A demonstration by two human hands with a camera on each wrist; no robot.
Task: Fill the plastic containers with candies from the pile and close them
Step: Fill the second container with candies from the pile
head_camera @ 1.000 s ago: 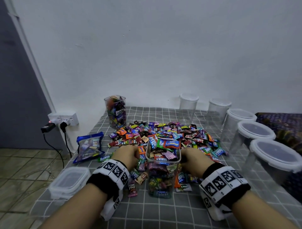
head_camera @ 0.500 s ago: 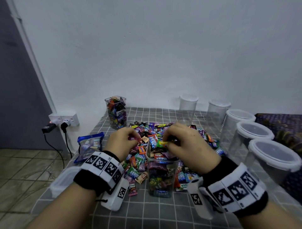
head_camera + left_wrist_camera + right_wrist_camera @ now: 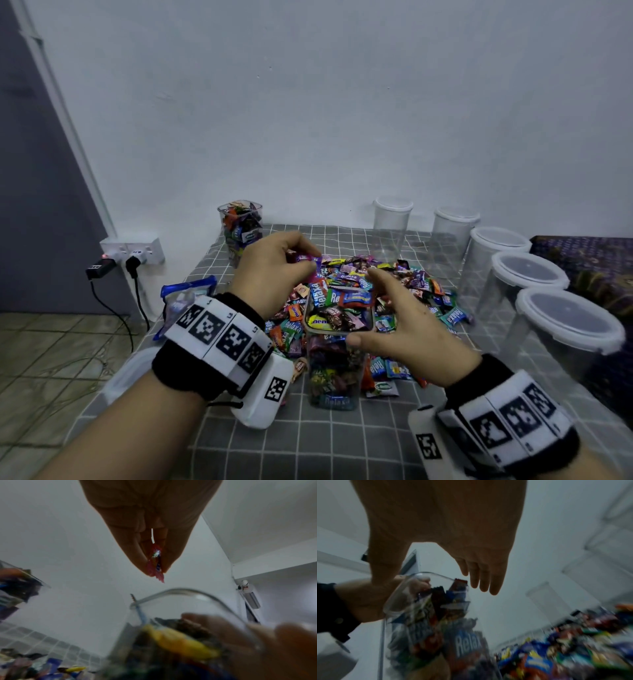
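Leftmost, a blue foil packet (image 3: 186, 294) lies on the grey checked cloth (image 3: 308, 445) of the worktop, behind it a clear square jar of sweets (image 3: 241, 228). Left hand (image 3: 270, 274): fingertips pinched together on a red-wrapped candy (image 3: 155, 563), raised over the pile. Centre: open clear plastic container (image 3: 337, 359), filled to the rim with glossy wrappers, standing in front of the candy pile (image 3: 394, 284). Right hand (image 3: 407, 325): fingers spread and relaxed above the rim, holding nothing. Rightward, five lidded empty tubs (image 3: 527, 284) in a row.

wall socket (image 3: 133, 248) | two black plugs, cords hanging | blue bag (image 3: 186, 296) | checked cloth (image 3: 308, 442) | tiled floor (image 3: 51, 349)
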